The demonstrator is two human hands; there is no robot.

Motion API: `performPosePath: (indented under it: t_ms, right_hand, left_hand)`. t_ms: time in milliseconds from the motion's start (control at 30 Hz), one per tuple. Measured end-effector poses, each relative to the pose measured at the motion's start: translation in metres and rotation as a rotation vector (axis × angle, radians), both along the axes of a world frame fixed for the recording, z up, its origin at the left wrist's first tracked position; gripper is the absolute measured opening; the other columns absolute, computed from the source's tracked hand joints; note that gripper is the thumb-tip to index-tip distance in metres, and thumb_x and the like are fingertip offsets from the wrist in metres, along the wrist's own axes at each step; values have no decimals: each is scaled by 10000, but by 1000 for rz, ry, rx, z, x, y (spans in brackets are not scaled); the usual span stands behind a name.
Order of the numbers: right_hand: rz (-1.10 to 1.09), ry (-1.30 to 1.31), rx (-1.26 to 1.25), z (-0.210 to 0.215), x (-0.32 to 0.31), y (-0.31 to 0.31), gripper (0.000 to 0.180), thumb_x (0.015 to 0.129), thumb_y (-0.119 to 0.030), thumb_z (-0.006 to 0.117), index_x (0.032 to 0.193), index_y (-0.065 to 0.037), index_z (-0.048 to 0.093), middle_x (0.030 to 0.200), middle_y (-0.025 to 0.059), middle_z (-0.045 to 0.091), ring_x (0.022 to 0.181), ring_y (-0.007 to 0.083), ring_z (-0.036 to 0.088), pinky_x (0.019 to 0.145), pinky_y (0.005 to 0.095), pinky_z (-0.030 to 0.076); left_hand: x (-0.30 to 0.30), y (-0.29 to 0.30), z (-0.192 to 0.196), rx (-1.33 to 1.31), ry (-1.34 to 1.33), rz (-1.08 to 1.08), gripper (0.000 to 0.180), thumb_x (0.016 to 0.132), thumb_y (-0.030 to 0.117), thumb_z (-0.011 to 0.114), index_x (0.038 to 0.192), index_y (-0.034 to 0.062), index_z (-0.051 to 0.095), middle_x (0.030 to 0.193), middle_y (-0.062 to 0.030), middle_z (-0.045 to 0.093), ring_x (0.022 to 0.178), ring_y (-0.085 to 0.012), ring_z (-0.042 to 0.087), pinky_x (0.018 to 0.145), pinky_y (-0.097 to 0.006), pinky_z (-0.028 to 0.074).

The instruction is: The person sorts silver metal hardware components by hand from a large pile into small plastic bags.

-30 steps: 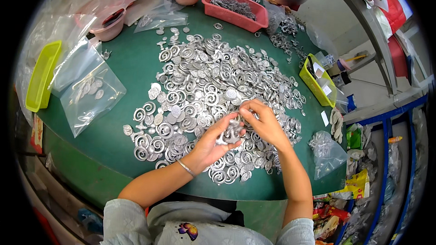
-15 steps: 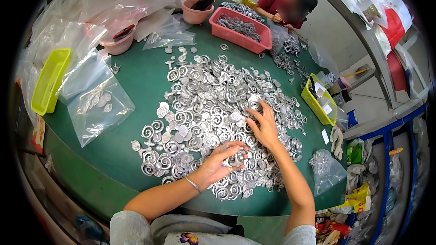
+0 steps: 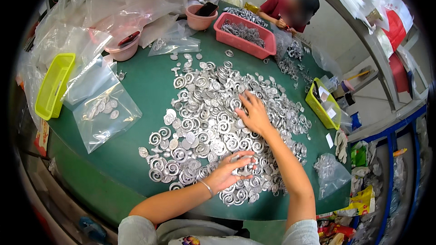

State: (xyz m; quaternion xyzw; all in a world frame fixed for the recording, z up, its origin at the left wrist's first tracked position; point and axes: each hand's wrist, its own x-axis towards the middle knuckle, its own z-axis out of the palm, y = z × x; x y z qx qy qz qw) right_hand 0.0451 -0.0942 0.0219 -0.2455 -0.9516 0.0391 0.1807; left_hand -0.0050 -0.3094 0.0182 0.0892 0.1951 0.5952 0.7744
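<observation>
A wide heap of silver metal pieces, many of them spirals and others oval medallions, lies on the green table. Low over the near side of the heap, my left hand is curled, palm up, around some small silver metal pieces; their exact shape is partly hidden by my fingers. Farther out, my right hand rests on the middle of the heap with its fingers apart, touching the pieces there. Nothing can be seen gripped in it.
A clear bag with several oval medallions and a yellow-green basket lie at left. A pink basket of metal pieces stands at the back, near a co-worker in a red shirt. Another yellow-green basket and a filled bag sit at right.
My right hand has shifted a little left and farther over the heap. The left hand still cups its pieces. The whole view has shifted slightly.
</observation>
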Motion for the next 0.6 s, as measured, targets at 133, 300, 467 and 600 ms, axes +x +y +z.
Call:
performPosePath:
  t_ms: [133,300,467,600]
  right_hand:
    - [166,-53,-207,28,24,-31,391,839,-282,584,1152,-48,576,1309,147,454,1164,322,454,966,407,369]
    - [-160,328,-406,37,28,-1,261,790,-188,631,1002,-40,659,1094,176,609,1014,295,580,881,399,432]
    - [-261,-36,-71,10,12,48,243,698,-177,708,890,-32,676,981,160,614,934,328,547,827,413,425]
    - [-268,41,-47,-2,1,45,211,655,-145,738,804,-31,642,877,148,593,909,338,515,816,419,407]
  left_hand:
    - [-2,0,-3,6,0,-1,346,865,164,596,1189,80,508,1062,-51,552,973,-163,543,804,-392,469]
    - [-1,-2,-2,-16,-4,22,346,871,170,590,1192,73,507,1069,-52,551,985,-168,544,800,-401,475]
    - [1,2,0,30,-22,-8,382,881,185,574,1234,78,477,1111,-58,534,999,-179,539,806,-397,475]
    - [-2,2,0,13,-14,13,390,878,176,574,1240,74,470,1105,-64,531,1005,-184,535,818,-403,471]
